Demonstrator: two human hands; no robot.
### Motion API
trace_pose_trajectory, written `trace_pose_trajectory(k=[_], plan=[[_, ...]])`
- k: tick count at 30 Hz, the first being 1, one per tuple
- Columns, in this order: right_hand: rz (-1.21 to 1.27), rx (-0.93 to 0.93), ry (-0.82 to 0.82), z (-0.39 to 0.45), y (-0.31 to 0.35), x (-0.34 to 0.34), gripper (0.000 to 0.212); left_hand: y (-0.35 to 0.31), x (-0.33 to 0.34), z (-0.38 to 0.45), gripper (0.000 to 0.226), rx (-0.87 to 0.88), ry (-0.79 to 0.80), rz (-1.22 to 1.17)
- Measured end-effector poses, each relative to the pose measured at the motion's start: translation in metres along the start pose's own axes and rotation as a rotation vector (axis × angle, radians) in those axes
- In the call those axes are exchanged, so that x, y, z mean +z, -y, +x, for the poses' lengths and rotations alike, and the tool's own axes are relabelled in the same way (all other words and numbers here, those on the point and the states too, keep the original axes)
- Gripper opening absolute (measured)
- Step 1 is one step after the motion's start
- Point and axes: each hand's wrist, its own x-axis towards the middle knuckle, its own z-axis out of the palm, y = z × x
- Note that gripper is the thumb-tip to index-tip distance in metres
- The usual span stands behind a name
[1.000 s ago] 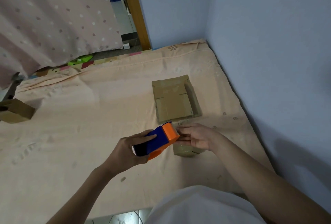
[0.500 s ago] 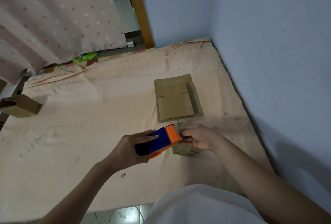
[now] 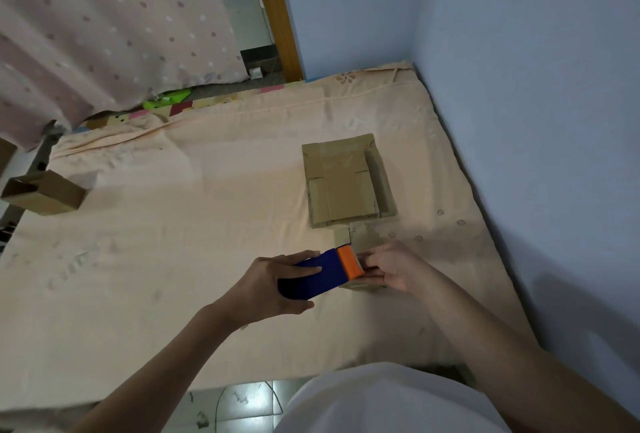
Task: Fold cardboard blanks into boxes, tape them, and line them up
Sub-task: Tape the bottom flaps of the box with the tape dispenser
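Nearest the camera, the left hand [image 3: 266, 289] gripped the blue body of a tape dispenser [image 3: 320, 273], thumb along its top and fingers curled under it; the dispenser's orange head pointed right and its toothed edge lay at the small cardboard box [image 3: 363, 242] on the mattress [image 3: 173, 242]; the right hand [image 3: 394, 268] lay on that box just beside the orange head, its fingers reaching toward the teeth; whether they pinched a tape end or only pressed the cardboard I could not tell, for the spot was small and partly hidden; the box itself showed only as a brown strip beyond the hands and a lower edge under the right palm. Just beyond it, almost touching its far edge, lay a stack of flat cardboard blanks [image 3: 346, 179], flaps outlined on the top sheet; well apart, at the left edge of the mattress, sat a folded box [image 3: 43, 192] on its side with the open end facing left. Farther off hung a pink dotted curtain [image 3: 104, 24], with a wooden door frame [image 3: 277, 13] beside it and blue walls [image 3: 519, 69] meeting at the corner on the right.
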Motion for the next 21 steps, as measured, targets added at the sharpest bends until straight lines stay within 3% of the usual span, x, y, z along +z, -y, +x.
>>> trace_pose_trajectory(k=[9, 21], plan=[[-0.059, -0.05, -0.159, 0.004, -0.011, 0.026, 0.015, 0.032, -0.013, 0.004, 0.058, 0.124, 0.088, 0.072], [-0.036, -0.061, -0.407, 0.01, -0.032, 0.047, 0.012, 0.069, -0.029, 0.008, 0.052, 0.107, 0.17, -0.155]])
